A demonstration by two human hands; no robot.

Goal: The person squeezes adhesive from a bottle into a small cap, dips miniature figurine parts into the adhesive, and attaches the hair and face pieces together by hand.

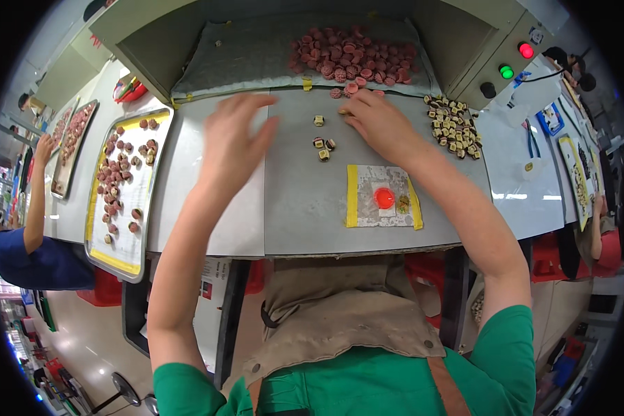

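Observation:
My left hand (237, 139) is raised above the left part of the bench, fingers apart with nothing in them. My right hand (380, 126) has its fingertips closed on a small yellowish piece (344, 111), mostly hidden by the fingers. Just beyond that hand, loose pink bumpy half-shells (351, 88) lie at the front of a large pile of pink half-shells (353, 57). Between my hands sit a few small cream-and-dark square blocks (323, 154), one (319, 120) apart from the others. A larger cluster of such blocks (454, 128) lies to the right of my right hand.
A metal tray (148, 201) of pinkish round pieces stands left. Nearer me, a yellow-taped pad (367, 216) carries a round orange-red dish (384, 198). The machine housing (464, 52) with lit red and green buttons frames the back. Blue-handled pliers (532, 142) lie right. Co-workers sit on both sides.

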